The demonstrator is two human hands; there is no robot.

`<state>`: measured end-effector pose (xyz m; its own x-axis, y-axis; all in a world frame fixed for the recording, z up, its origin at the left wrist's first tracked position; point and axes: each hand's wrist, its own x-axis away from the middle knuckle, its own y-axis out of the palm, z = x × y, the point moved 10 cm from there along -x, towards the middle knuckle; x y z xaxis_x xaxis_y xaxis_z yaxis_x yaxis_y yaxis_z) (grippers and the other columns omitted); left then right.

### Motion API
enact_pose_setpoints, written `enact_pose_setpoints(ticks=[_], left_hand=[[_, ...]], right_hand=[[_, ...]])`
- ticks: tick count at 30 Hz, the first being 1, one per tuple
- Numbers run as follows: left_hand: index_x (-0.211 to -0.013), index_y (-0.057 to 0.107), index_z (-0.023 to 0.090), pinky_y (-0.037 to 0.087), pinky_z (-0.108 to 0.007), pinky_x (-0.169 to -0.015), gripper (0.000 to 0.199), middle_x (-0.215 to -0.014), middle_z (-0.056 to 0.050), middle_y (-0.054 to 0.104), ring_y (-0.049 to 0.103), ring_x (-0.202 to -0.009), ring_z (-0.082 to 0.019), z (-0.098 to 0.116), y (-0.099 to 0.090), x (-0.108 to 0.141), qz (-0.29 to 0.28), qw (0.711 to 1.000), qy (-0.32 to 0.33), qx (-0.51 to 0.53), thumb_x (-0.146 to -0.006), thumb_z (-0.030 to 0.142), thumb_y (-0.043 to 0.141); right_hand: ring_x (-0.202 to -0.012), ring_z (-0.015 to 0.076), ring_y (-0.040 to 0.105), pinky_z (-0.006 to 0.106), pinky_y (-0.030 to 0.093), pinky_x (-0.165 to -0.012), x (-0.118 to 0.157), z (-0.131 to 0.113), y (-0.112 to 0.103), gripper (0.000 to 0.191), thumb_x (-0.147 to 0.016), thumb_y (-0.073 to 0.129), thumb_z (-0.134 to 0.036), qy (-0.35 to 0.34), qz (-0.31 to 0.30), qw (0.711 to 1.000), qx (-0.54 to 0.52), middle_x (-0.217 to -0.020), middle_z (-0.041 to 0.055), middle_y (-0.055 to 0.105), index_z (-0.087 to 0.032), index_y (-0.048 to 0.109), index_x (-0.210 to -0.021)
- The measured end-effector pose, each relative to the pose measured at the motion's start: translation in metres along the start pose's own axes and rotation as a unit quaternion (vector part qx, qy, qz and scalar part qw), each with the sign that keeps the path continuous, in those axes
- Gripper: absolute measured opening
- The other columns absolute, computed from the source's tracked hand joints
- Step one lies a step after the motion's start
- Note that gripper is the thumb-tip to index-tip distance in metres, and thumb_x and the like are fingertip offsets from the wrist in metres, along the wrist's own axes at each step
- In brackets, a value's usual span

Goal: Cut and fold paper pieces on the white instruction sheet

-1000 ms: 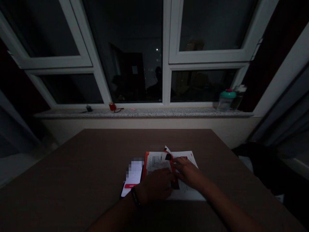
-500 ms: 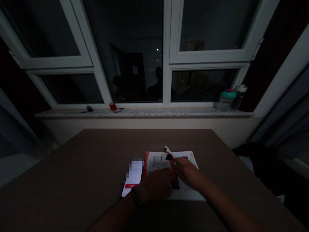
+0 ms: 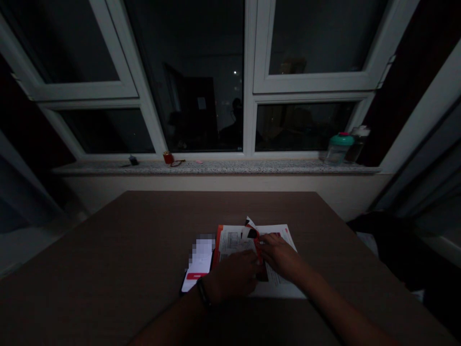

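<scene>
Left hand (image 3: 232, 276) lay half-curled and right hand (image 3: 281, 257) sat just beside it at the red strip (image 3: 258, 252), but I couldn't tell whether either gripped it. Both were working the printed papers (image 3: 277, 234) on the table (image 3: 108, 250); the raised flap (image 3: 249, 226) seemed to call for pinching next

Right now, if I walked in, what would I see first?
The left hand and right hand rest on orange-edged papers on the dark table. Beside them glows a bright phone. Ahead, the big black window has a teal-lidded bottle on its sill.
</scene>
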<state>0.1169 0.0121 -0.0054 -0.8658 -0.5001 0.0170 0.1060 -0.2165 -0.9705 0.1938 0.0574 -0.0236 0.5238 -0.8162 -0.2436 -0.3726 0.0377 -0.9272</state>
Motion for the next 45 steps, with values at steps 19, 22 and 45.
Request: enact_pose_setpoints(ticks=[19,22,45], left_hand=[[-0.131,0.05,0.018,0.041,-0.04,-0.11,0.044,-0.139,-0.01,0.053,0.049,-0.129,-0.026,-0.014,-0.003,-0.001,0.052,0.996,-0.047,0.051,-0.087,0.017,0.053],[-0.136,0.048,0.018,0.038,-0.041,-0.113,0.049,-0.142,-0.01,0.052,0.045,-0.133,-0.027,-0.014,-0.002,-0.002,0.058,0.996,-0.043,0.051,-0.087,0.016,0.053],[-0.127,0.054,0.019,0.038,-0.04,-0.11,0.035,-0.133,-0.01,0.057,0.05,-0.126,-0.027,-0.011,-0.007,-0.004,0.091,0.994,-0.036,0.041,-0.093,0.022,0.061]], right_hand=[[-0.119,0.0264,0.051,0.042,0.038,-0.104,0.001,0.0,-0.001,0.035,-0.097,0.05,-0.024,0.001,-0.004,1.0,-0.027,-0.128,0.011,0.06,-0.023,0.062,-0.129],[-0.117,0.0265,0.052,0.041,0.039,-0.102,0.001,0.0,-0.001,0.035,-0.094,0.052,-0.022,-0.003,0.006,1.0,-0.026,-0.126,0.0113,0.06,-0.021,0.062,-0.128],[-0.113,0.026,0.051,0.042,0.035,-0.103,0.0,-0.004,0.0,0.036,-0.093,0.048,-0.015,0.015,-0.026,0.998,-0.046,-0.117,0.0098,0.063,-0.021,0.064,-0.125]])
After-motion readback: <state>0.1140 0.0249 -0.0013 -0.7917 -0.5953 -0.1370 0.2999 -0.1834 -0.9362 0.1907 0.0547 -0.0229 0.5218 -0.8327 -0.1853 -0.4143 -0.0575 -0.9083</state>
